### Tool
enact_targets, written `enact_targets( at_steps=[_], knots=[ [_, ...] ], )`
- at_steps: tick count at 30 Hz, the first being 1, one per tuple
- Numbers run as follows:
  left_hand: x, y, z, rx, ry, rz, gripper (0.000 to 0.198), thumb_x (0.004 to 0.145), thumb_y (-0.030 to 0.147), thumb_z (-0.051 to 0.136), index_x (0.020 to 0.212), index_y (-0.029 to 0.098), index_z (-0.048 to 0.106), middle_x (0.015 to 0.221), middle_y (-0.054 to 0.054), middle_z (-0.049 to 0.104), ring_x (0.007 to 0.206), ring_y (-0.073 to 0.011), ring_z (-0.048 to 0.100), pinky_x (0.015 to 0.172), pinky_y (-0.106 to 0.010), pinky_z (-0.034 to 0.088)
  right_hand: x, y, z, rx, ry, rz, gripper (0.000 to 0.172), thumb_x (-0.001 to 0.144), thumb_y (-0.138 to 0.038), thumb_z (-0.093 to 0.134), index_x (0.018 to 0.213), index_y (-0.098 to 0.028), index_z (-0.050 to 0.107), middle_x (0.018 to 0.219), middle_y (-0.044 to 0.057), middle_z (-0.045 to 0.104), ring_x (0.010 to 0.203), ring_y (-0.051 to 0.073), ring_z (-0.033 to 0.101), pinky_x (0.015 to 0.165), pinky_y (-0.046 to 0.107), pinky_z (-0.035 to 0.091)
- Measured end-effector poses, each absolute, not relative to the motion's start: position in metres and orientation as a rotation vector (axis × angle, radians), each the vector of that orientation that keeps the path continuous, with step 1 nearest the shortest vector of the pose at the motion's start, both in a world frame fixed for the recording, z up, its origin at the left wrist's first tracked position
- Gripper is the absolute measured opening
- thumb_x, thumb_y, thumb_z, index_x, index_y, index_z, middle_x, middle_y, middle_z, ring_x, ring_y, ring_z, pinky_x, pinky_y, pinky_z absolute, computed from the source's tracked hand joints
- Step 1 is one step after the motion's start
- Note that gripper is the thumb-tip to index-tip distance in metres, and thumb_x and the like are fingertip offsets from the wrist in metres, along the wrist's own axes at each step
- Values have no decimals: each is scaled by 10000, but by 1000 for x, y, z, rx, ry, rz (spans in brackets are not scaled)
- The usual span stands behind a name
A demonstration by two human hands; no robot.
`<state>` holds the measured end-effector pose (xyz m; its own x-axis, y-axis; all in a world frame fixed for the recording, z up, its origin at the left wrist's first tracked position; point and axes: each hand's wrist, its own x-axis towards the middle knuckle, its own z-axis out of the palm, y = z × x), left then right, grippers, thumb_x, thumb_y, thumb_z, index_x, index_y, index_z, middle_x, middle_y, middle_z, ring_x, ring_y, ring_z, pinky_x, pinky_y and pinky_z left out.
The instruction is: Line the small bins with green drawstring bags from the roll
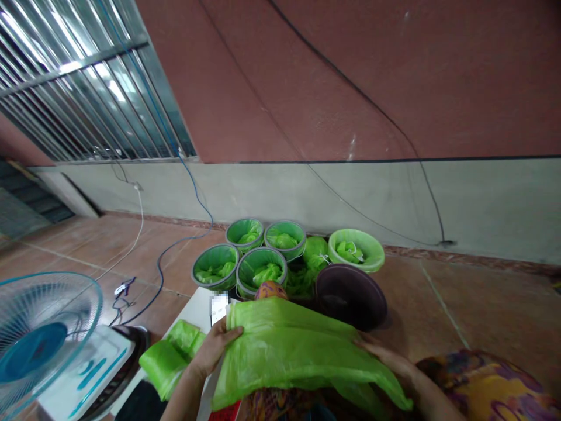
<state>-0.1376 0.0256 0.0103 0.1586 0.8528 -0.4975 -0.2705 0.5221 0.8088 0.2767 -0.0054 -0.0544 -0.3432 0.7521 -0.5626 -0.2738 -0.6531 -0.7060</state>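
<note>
Both hands grip one green plastic bag (289, 356) spread across the lap, close to camera. Left hand (214, 349): fingers curled over the bag's left edge, thumb on top. Right hand (385, 358): fingers flat and partly tucked under the bag's right side. Far left, blue fan (41, 336); folded green bags (173, 351) beside left wrist. Beyond, bag-lined buckets (260, 272) near wall; dark basin (350, 295) to their right.
</note>
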Motion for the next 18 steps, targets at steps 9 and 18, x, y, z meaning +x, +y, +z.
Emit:
enact_targets(
  at_steps=[9,18],
  knots=[
    [-134,43,19,827,1306,1047,509,662,375,814,1089,172,626,869,-51,762,742,-243,723,674,-329,573,290,5,-40,-1402,-791,1516,706,585,-329,771,1255,-213,579,894,55,744,760,227,694,702,340,552],
    [-123,53,29,827,1296,1172,601,717,456,763,1222,203,560,954,-59,752,850,-247,717,717,-325,575,307,35,-21,-1408,-1128,1028,746,705,-404,702,1369,-157,468,748,10,679,690,174,647,625,269,514]
  ],
)
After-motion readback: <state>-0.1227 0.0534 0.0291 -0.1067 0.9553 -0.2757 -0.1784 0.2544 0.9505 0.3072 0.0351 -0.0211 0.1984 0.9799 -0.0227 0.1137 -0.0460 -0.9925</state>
